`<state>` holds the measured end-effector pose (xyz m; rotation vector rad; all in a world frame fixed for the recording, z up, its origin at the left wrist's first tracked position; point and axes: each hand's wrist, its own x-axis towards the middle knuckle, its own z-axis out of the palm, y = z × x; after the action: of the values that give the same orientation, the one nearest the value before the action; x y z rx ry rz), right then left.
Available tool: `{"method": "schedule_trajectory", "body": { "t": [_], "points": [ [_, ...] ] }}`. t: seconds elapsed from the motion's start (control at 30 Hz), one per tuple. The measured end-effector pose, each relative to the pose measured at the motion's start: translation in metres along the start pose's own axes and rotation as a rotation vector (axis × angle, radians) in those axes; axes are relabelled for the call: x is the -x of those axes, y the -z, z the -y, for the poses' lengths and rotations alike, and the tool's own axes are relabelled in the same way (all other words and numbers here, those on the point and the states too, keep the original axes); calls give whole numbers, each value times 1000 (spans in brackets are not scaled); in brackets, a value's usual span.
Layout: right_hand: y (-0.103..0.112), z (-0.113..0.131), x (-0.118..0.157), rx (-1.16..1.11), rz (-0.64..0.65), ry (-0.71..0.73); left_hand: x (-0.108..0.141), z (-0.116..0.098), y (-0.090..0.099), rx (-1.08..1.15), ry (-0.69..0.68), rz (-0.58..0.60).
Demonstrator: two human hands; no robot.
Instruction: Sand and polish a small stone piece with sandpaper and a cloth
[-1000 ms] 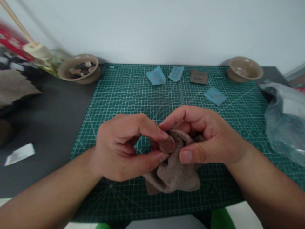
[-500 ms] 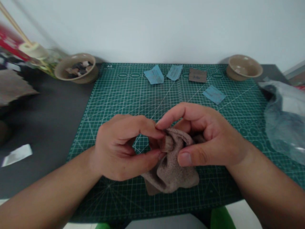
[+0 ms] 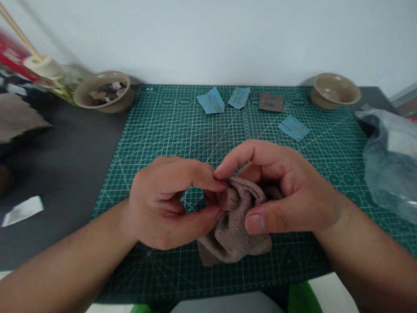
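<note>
Small brown piece (image 3: 223, 200) is pinched by left hand (image 3: 163, 198), fingertips closed; brown cloth (image 3: 243, 237), at its 4 o'clock, is gripped by right hand (image 3: 291, 200), fingers half-curled. Wiping seemingly in hand; steady pinch called for.

The one view looks forward and down from the person's head, close above the hands (image 3: 156, 195) at lower centre, with the bench (image 3: 74, 161) beyond and the wall (image 3: 228, 43) across the top.

Cloth (image 3: 239, 243) over mat (image 3: 163, 134), paper scraps (image 3: 211, 102) behind
</note>
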<state>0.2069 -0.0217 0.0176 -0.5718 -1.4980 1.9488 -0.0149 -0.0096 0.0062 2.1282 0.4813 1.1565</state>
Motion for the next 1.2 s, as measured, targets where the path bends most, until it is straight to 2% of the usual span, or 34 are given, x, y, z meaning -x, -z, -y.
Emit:
{"method": "schedule_trajectory", "body": {
  "t": [0.3,0.7,0.9,1.07,1.2],
  "points": [
    [-4,0,1,-51,-5,-2,-1,-1,1,-36,-58,11],
    [-4,-2,2,3,4,-5,0,-2,0,-90,-64,34],
    [-3,5,5,8,-6,-82,0,-5,-1,-75,-51,11],
    [-4,3,4,-15,4,-44,-1,-5,-2,-65,-53,21],
    [-5,5,4,-4,-12,-83,-1,-4,0,-68,-66,30]
  ]
}}
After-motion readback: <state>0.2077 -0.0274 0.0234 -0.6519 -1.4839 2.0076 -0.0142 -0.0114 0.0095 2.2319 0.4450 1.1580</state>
